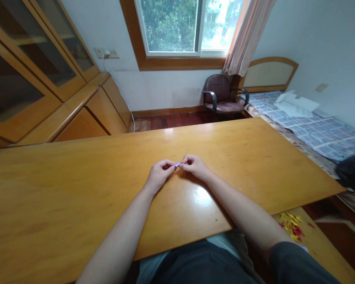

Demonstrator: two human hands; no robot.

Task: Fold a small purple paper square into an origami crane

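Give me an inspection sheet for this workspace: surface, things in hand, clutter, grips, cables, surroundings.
Surface: glossy yellow-brown wooden tabletop, reflecting light; small dark marks.
Things in hand: small light-purple papery piece; too small to tell its shape.
Clutter: small yellow and red pieces heaped on a lower wooden surface, right.
Grips: bare left grip and right grip pinch the purple piece from opposite sides.
Cables: thin white cable runs from a white wall socket down toward the floor.
Surroundings: brown wooden cabinet with glass doors, left; brown-framed window ahead; maroon armchair with black armrests; blue-grey checked bed cover, right.
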